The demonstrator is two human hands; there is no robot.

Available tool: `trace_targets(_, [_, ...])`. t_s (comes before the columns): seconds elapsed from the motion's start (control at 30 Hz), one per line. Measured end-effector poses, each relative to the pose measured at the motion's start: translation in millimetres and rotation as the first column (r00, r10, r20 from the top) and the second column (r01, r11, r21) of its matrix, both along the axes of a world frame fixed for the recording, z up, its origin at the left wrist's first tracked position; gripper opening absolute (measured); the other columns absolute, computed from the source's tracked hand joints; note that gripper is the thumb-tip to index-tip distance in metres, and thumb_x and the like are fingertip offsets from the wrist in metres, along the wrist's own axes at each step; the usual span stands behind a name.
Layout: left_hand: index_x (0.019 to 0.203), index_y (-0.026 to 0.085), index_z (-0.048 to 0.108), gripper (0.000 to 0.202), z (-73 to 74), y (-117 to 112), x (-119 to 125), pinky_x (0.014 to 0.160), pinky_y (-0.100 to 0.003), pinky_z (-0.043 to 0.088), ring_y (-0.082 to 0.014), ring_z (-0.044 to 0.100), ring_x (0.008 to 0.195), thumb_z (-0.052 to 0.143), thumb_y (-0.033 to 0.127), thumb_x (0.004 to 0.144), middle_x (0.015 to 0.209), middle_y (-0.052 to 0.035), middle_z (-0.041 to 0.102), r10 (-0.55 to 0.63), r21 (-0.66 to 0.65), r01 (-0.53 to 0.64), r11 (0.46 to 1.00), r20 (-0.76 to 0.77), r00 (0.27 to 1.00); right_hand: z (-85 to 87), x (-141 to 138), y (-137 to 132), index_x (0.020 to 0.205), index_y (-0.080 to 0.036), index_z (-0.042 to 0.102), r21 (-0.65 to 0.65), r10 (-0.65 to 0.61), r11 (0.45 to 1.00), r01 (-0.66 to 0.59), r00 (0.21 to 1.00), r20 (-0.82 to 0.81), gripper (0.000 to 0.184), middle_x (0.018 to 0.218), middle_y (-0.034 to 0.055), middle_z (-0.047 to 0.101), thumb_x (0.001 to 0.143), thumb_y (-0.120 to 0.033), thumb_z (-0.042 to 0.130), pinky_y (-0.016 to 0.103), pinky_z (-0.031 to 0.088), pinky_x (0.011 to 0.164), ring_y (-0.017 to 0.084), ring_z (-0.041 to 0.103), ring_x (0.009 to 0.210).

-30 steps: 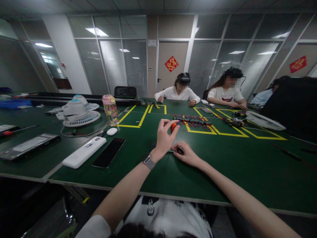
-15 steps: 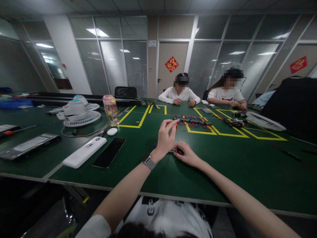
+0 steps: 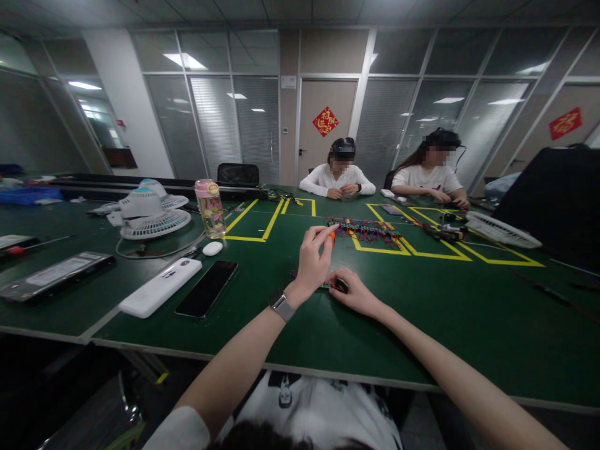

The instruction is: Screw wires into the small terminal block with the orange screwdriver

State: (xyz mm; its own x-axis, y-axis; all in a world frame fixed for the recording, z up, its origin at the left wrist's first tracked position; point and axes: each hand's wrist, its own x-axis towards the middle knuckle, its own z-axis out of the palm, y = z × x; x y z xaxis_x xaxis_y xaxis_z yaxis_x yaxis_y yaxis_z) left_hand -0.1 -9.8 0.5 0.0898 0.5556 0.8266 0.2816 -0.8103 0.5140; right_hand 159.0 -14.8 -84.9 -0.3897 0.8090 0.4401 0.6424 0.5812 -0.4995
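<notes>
My left hand, with a watch on its wrist, is raised over the table with fingers closed around what looks like an orange-handled screwdriver. Only its orange end shows; the shaft is hidden behind the hand. Just below and to the right, my right hand rests on the table, its fingers closed on the edge of a small green circuit board. Red and blue wires come off the board, and a dark part lies under my right fingers. Most of the board is hidden by my hands.
Beyond my hands lies a row of wired circuit boards by yellow tape. On the left are a phone, a white power bank, a bottle and white fans. Two people sit across the table.
Both my hands stay almost in place over the board. Across the table, one person's hands have come closer together.
</notes>
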Motion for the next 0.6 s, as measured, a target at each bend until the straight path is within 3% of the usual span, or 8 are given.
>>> trace_targets(0.13, [0.121, 0.02, 0.058, 0.032, -0.7, 3.0, 0.5, 0.093, -0.033, 0.045, -0.0177, 0.057, 0.103, 0.04, 0.017, 0.094, 0.11, -0.0072, 0.063, -0.036, 0.006, 0.035, 0.999, 0.003, 0.999, 0.9, 0.1, -0.3, 0.089, -0.019, 0.061, -0.008, 0.011, 1.0, -0.011, 1.0, 0.002, 0.017, 0.084, 0.0035, 0.062, 0.074, -0.012, 0.06, 0.035, 0.041, 0.08, 0.021, 0.055, 0.083])
trace_targets(0.33, [0.103, 0.023, 0.068, 0.019, 0.7, -0.3, -0.2, 0.084, -0.031, 0.046, -0.0172, 0.055, 0.09, 0.06, 0.027, 0.086, 0.092, -0.0043, 0.055, 0.101, 0.01, -0.101, 0.995, -0.01, 0.995, 2.2, -0.5, -1.6, 0.088, -0.02, 0.061, -0.012, 0.001, 1.0, -0.001, 1.0, 0.006, 0.016, 0.084, 0.0034, 0.062, 0.075, -0.011, 0.06, 0.036, 0.041, 0.08, 0.021, 0.055, 0.083])
trace_targets(0.5, [0.117, 0.022, 0.061, 0.031, 1.0, 0.2, -0.6, 0.093, -0.031, 0.043, -0.0166, 0.054, 0.103, 0.04, 0.017, 0.094, 0.107, -0.0066, 0.058, -0.017, -0.009, 0.017, 1.0, -0.021, 1.0, 1.5, -0.6, -1.0, 0.088, -0.02, 0.061, -0.006, 0.0, 1.0, 0.0, 1.0, 0.01, 0.015, 0.084, 0.0031, 0.063, 0.075, -0.012, 0.06, 0.036, 0.041, 0.08, 0.02, 0.055, 0.082])
trace_targets(0.6, [0.115, 0.021, 0.062, 0.028, 1.0, 0.9, 0.0, 0.09, -0.03, 0.045, -0.0162, 0.057, 0.097, 0.046, 0.017, 0.092, 0.101, -0.0055, 0.061, -0.03, 0.002, 0.03, 1.0, -0.003, 1.0, 1.4, -0.6, -0.9, 0.088, -0.02, 0.061, -0.004, 0.005, 1.0, -0.005, 1.0, 0.008, 0.015, 0.083, 0.0032, 0.063, 0.075, -0.012, 0.06, 0.035, 0.041, 0.079, 0.021, 0.054, 0.081])
